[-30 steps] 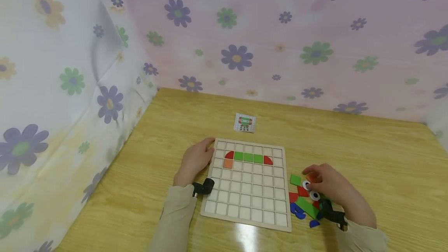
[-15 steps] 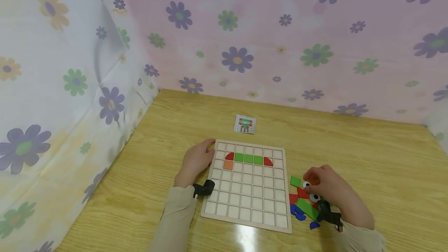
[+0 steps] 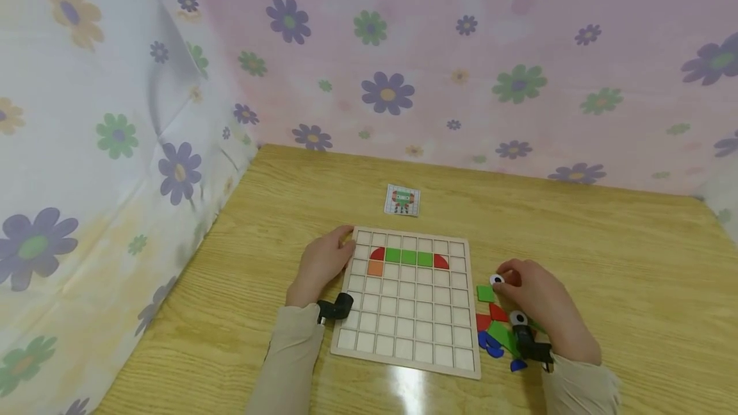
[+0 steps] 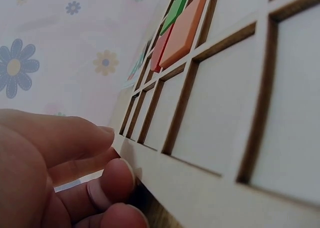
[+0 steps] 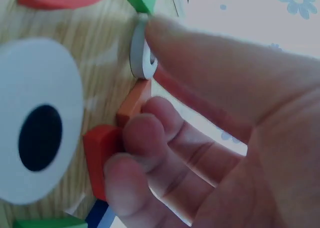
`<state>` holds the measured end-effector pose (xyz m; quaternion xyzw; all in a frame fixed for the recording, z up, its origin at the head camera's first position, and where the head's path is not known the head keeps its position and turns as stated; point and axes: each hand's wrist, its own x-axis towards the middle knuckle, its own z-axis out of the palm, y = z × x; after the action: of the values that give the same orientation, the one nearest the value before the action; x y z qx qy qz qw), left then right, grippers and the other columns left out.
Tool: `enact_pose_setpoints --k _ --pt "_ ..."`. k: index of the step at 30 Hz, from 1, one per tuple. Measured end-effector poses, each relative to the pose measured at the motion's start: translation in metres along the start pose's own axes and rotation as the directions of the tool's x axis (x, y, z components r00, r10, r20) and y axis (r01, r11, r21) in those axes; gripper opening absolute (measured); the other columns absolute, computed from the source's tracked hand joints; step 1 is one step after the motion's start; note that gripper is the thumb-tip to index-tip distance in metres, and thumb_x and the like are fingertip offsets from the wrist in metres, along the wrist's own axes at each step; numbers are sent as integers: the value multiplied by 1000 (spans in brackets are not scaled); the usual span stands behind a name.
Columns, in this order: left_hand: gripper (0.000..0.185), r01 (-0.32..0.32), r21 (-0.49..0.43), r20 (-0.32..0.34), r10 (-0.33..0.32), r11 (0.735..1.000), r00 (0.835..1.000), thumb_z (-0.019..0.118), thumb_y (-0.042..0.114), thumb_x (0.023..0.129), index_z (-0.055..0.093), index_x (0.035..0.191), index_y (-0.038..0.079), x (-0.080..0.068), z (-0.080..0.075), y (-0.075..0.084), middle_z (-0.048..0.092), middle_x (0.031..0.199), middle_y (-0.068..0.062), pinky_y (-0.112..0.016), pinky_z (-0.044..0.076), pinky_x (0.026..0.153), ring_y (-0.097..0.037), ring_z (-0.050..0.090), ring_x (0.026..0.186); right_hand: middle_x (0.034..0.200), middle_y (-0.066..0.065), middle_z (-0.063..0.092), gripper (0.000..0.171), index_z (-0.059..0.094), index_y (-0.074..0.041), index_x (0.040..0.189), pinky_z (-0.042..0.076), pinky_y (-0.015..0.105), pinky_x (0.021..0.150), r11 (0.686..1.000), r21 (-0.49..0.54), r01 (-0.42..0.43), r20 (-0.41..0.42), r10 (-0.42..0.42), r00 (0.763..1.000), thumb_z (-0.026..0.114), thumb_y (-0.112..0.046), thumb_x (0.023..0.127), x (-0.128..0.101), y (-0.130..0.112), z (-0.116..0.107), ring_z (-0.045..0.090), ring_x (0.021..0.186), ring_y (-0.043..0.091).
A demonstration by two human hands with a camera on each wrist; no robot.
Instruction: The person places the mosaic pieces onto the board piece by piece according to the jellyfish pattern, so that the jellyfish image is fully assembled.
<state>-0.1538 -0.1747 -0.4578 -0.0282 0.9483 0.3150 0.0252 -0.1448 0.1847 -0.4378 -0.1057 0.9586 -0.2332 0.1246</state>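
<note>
A wooden grid board (image 3: 405, 367) lies on the table. Red rounded corner pieces, green squares and an orange square (image 3: 375, 268) sit in its upper cells. My left hand (image 3: 323, 266) rests at the board's upper left edge, its fingers loosely bent, thumb tip close to the rim in the left wrist view. To the right of the board, my right hand (image 3: 539, 293) pinches a white eye disc (image 3: 496, 280) between thumb and index finger. In the right wrist view, its other fingertips are against an orange piece (image 5: 134, 104) and a red piece (image 5: 100, 160).
Beside the board's right edge lie a green square (image 3: 485, 293), red pieces (image 3: 498, 312), blue half-rounds (image 3: 493, 346), a green strip (image 3: 503, 337) and a second eye disc (image 3: 518, 318). A picture card (image 3: 402, 200) lies beyond the board. Flowered cloth hangs behind and at left.
My right hand has moved up and slightly left with the eye disc, which now sits by the green square's upper right corner. The left hand and board stay in place.
</note>
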Motion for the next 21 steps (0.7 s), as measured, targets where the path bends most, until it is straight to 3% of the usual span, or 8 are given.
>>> enact_pose_setpoints --k 9,21 --pt "39 6 -9 2 -6 1000 1000 48 32 90 50 127 21 1 0 0 51 52 6 -29 36 51 -13 47 47 87 4 55 25 59 -7 100 43 38 65 1000 16 14 15 -14 1000 65 -22 81 0 0 0 51 75 18" --pt "39 -11 -12 1 11 1000 1000 48 32 90 50 127 19 2 0 -1 51 51 6 -29 36 50 -13 46 45 84 3 54 18 56 -9 98 40 33 63 998 60 33 -35 -31 999 62 -16 83 3 -2 2 47 73 18"
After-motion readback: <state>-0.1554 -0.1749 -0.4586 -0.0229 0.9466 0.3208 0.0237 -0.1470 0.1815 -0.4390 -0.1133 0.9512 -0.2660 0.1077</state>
